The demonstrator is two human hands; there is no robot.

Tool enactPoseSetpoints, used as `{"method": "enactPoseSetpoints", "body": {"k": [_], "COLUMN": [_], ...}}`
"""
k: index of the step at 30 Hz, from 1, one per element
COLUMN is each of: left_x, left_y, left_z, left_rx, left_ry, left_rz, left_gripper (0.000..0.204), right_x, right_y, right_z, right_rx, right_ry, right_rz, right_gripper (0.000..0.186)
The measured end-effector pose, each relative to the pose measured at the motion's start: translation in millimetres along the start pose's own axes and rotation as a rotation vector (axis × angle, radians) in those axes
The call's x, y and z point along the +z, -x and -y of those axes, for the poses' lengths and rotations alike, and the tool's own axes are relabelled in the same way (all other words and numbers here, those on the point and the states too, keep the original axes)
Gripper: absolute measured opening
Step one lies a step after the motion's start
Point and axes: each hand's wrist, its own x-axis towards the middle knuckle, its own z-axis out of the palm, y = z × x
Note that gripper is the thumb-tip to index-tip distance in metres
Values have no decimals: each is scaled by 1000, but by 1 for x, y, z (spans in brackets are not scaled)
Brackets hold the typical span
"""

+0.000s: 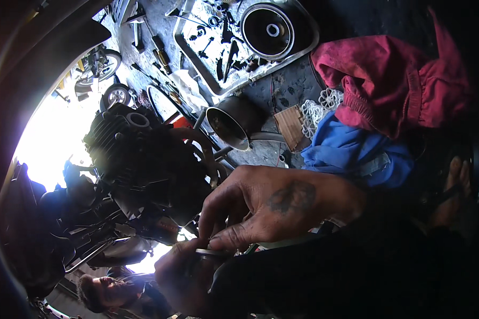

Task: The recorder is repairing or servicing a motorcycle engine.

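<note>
My right hand (282,207), with a dark mark on its back, reaches in from the right side. Its thumb and fingers close on a small metal-rimmed piece (207,251). Just below, in deep shadow, my left hand (183,274) is curled round the same piece; most of its fingers are hard to see. Only a pale, thin edge of the piece shows, so its kind is unclear. Beyond my fingers stands a dark finned engine (143,159), apparently on a motorcycle, apart from both hands.
A metal tray (198,61) holds a round dark pan-like part (266,45) and several small parts. A metal cylinder (229,127) lies near cardboard (291,127). Red cloth (394,80) and blue cloth (351,149) are at right; a screwdriver (160,56) lies beyond. Another person (127,295) is at lower left.
</note>
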Motion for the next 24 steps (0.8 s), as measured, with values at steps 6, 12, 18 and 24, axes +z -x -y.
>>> {"method": "enactPoseSetpoints", "body": {"k": [6,12,18,24], "left_x": [-6,-14,-23,-38], "left_y": [0,17,21,44], "left_z": [-4,-1,21,30], "left_rx": [-25,-104,-113,-57], "left_ry": [-53,146,233,229], "left_rz": [143,141,116,-82], "left_gripper": [23,23,20,19], "right_x": [1,13,25,-13], "right_y": [3,-3,-14,-44], "right_z": [-7,-2,1,29], "right_rx": [-27,40,-47,-400], "right_ry": [-78,-115,34,243], "right_rz": [53,135,56,-495], "right_gripper": [34,33,31,23]}}
